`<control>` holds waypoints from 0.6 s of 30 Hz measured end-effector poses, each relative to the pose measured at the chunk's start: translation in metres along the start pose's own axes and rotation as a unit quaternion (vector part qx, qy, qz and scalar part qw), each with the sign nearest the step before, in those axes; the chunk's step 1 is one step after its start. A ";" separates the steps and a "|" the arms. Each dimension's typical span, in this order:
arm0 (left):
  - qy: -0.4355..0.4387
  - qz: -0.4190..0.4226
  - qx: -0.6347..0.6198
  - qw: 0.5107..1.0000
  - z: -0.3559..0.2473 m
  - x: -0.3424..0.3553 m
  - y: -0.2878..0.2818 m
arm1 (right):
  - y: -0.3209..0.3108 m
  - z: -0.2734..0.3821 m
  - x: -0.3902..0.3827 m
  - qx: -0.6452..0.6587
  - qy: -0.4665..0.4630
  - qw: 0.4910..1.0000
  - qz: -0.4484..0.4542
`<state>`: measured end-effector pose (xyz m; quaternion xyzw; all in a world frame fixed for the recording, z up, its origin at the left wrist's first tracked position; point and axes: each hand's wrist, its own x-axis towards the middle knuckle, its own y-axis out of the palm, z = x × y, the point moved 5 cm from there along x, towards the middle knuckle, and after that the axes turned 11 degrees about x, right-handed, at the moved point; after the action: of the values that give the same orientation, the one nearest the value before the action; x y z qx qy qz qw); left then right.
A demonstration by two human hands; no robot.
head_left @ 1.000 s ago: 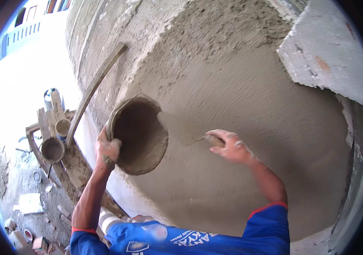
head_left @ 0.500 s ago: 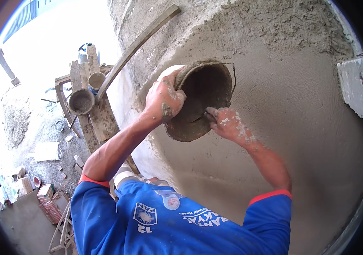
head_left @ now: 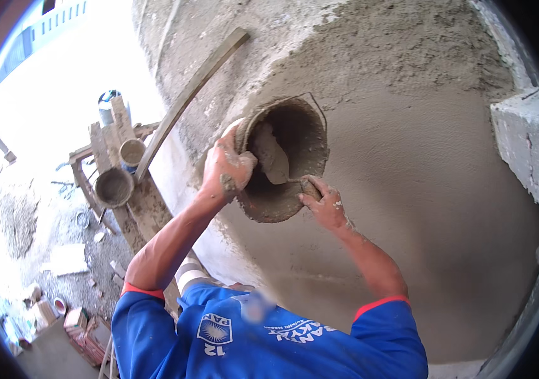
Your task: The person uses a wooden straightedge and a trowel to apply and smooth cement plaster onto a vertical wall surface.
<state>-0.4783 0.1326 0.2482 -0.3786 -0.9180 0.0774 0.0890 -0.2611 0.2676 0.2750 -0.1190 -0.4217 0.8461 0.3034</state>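
A mortar-caked bucket (head_left: 310, 132) is tilted with its mouth facing me, close to the plastered wall. My left hand (head_left: 226, 169) grips it at the left side of the rim, and its thin wire handle shows at the upper right. My right hand (head_left: 326, 205) is closed round the short handle of a trowel (head_left: 271, 155) at the bucket's lower right rim. The trowel's blade lies inside the bucket, coated in grey mortar. How much mortar the shadowed bottom holds is hidden.
The wall (head_left: 402, 170) is smooth where plastered and rough above. A long wooden batten (head_left: 194, 95) slants at the left. Beyond it a plank platform (head_left: 149, 205) bears a dark mortar tub (head_left: 114, 187) and a smaller bucket (head_left: 132, 153). A concrete block (head_left: 522, 132) juts out at right.
The trowel blade, hardly visible before, now shows plainly inside the bucket with mortar on it. In the picture, the bucket and both hands sit a little further left and lower; the background has shifted too.
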 end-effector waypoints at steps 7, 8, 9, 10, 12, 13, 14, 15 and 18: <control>0.016 0.020 -0.122 0.992 -0.008 0.037 -0.006 | -0.056 0.019 0.012 -0.095 0.067 0.993 -0.021; 0.021 0.010 -0.142 0.990 -0.010 0.040 -0.015 | -0.073 0.033 0.018 -0.113 0.060 0.990 -0.051; 0.011 0.009 -0.174 0.985 -0.018 0.041 -0.020 | -0.085 0.047 0.020 -0.097 0.035 0.994 -0.033; -0.006 0.010 -0.202 0.979 -0.022 0.040 -0.022 | -0.094 0.061 0.017 -0.079 0.013 0.997 -0.008; -0.023 0.027 -0.264 0.964 -0.006 0.048 -0.011 | -0.119 0.101 0.014 -0.088 0.044 0.995 -0.007; -0.017 0.030 -0.266 0.963 -0.005 0.049 -0.010 | -0.129 0.118 0.012 -0.086 0.079 0.993 0.011; -0.031 0.015 -0.255 0.966 -0.002 0.048 -0.012 | -0.140 0.134 0.010 -0.088 0.077 0.993 0.007; -0.048 0.001 -0.248 0.968 0.000 0.046 -0.012 | -0.152 0.153 0.006 -0.110 0.032 0.993 0.011; -0.037 -0.023 -0.275 0.960 0.008 0.040 -0.022 | -0.176 0.206 0.000 -0.082 -0.026 0.996 0.038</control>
<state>-0.5225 0.1452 0.2491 -0.3643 -0.9149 -0.1663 -0.0506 -0.2830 0.2162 0.5402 -0.1375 -0.4924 0.8225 0.2492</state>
